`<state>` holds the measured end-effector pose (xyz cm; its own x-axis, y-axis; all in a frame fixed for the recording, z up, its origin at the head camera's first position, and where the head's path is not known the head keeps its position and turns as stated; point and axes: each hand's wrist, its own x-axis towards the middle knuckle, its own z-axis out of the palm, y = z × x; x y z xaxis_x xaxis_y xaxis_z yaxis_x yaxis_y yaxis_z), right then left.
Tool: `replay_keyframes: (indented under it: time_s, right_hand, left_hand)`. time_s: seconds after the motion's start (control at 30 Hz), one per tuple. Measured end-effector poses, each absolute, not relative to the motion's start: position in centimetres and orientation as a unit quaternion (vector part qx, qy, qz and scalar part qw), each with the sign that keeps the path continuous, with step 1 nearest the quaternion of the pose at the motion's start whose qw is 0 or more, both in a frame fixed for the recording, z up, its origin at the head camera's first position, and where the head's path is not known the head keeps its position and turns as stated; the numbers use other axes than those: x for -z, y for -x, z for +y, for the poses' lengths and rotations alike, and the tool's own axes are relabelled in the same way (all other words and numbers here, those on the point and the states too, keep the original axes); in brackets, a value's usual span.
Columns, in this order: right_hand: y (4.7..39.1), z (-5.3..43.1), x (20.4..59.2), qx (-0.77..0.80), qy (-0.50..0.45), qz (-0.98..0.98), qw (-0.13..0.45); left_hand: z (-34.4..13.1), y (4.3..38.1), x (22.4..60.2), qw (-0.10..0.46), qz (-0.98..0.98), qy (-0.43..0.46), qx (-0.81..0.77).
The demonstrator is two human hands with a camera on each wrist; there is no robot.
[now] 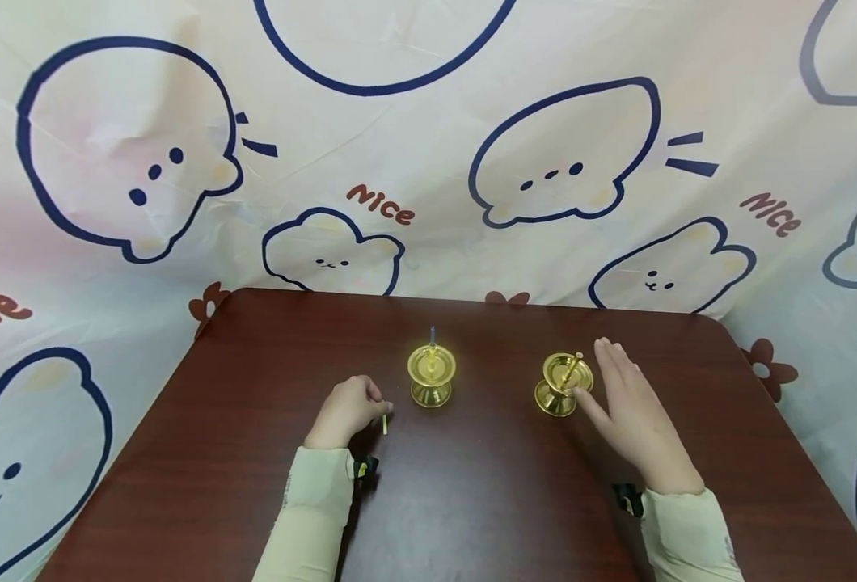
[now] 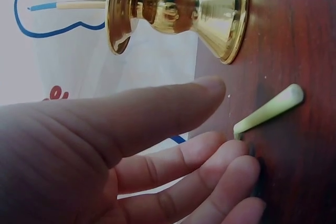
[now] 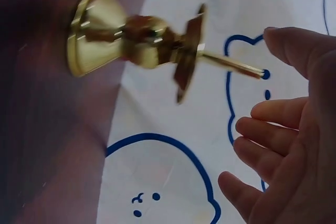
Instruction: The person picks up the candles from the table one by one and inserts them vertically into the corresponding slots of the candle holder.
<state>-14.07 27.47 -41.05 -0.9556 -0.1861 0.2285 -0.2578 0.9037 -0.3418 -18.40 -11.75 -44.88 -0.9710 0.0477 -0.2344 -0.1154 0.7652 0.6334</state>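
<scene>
A pale cloth point(image 1: 436, 133) printed with blue outlines and the word "Nice" hangs behind a dark red-brown table point(image 1: 487, 501). In the head view, a brass-coloured left holder point(image 1: 432, 390) with a blue-tipped stick point(image 1: 432, 335) and a matching right holder point(image 1: 555, 394) with a gold-coloured rod point(image 1: 572, 369) stand on the table. The left hand point(image 1: 350, 411) is low over the table, just beside a small yellow-green stick point(image 1: 385, 426); the right hand point(image 1: 635, 424) stretches out beside the right holder. In the left wrist view, the left hand's grip is loosely parted and empty, thumb well apart from 4 bent fingers; the small yellow-green stick's thin end is at the fingertips, and I cannot tell whether they touch. In the right wrist view, the right hand's grip is widely spread and empty, apart from the blurred right holder.
</scene>
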Motion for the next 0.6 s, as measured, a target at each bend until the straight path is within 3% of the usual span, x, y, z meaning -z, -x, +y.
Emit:
replay_keyframes:
  time_s: [0.6]
  right_hand:
    - [14.2,28.5,43.0,-0.197,-0.116,-0.973,0.029]
  left_hand:
    - [-10.2,18.4,45.7,0.081,0.951,0.036,-0.295]
